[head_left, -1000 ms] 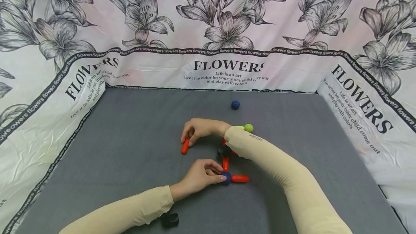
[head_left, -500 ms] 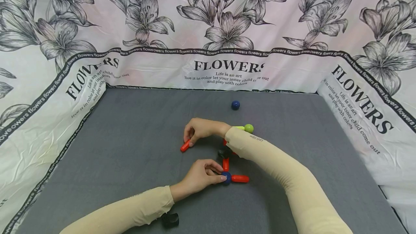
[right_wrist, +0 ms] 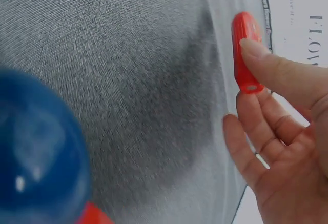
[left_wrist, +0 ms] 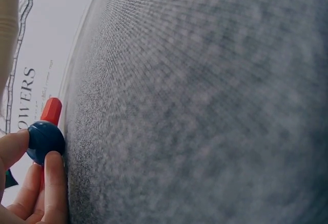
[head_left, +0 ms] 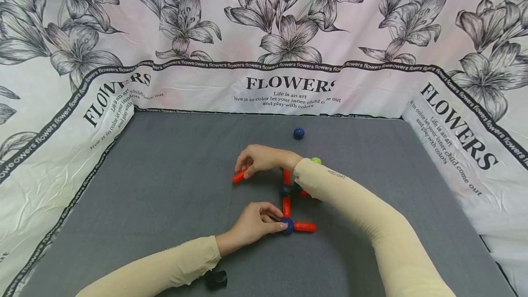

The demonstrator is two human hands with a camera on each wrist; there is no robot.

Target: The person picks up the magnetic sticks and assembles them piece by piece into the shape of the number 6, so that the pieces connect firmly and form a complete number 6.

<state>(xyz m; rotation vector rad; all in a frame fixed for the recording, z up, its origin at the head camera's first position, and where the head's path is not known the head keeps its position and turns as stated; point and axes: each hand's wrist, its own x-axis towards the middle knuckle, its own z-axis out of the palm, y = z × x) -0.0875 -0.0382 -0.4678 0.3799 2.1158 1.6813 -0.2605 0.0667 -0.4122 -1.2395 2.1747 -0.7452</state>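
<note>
My left hand (head_left: 251, 223) pinches a blue ball (head_left: 287, 226) between thumb and fingers, also plain in the left wrist view. One red rod (head_left: 305, 227) sticks out from this ball to the right, and another red rod (head_left: 286, 206) runs away from it toward a dark shape under my right wrist. Farther left, my right hand (head_left: 264, 157) holds a loose red rod (right_wrist: 246, 29) between thumb and fingers, its near end showing a small slot. A large blue ball (right_wrist: 41, 152) with a bit of red beside it fills the left of the right wrist view.
Beyond my right wrist stands a third red rod (head_left: 286, 176), with a lime green ball (head_left: 316, 160) partly behind my sleeve. A separate blue ball (head_left: 299, 133) lies at the back of the grey table (head_left: 173, 164). A black object (head_left: 216, 279) is beside my left forearm.
My right hand has risen slightly and shifted right with the red rod, which has turned from steep to slanted. More of the red pieces now show under the wrist. My left hand stays put.
</note>
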